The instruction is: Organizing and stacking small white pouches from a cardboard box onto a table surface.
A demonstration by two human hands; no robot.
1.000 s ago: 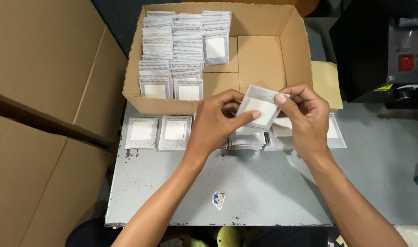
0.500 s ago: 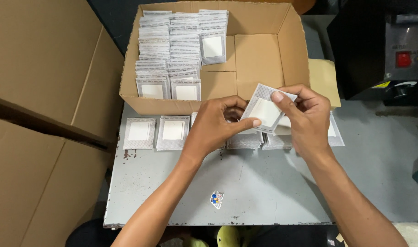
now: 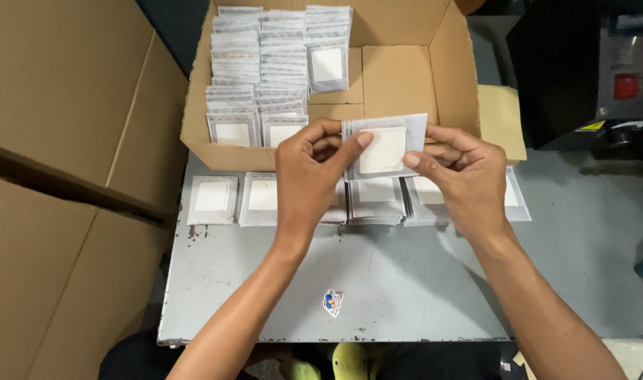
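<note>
My left hand (image 3: 311,172) and my right hand (image 3: 462,176) hold one flat grey packet (image 3: 385,146) with a white square pad in its middle, level above the table, thumbs on its face. Under my hands lies a row of like packets in low stacks (image 3: 376,200) on the grey metal table (image 3: 406,281). Two single packets (image 3: 212,199) lie at the row's left end. Behind stands an open cardboard box (image 3: 399,77) with several rows of the same packets (image 3: 265,77) standing on edge in its left half.
Large flat cardboard sheets (image 3: 61,176) lean at the left of the table. A dark machine with a red button (image 3: 596,77) stands at the right rear. A small sticker (image 3: 332,301) is on the table near its front edge. Yellow footwear (image 3: 349,362) shows below.
The packet, tilted before, is now held flat and square between both hands. Both hands shifted slightly left and toward the box front.
</note>
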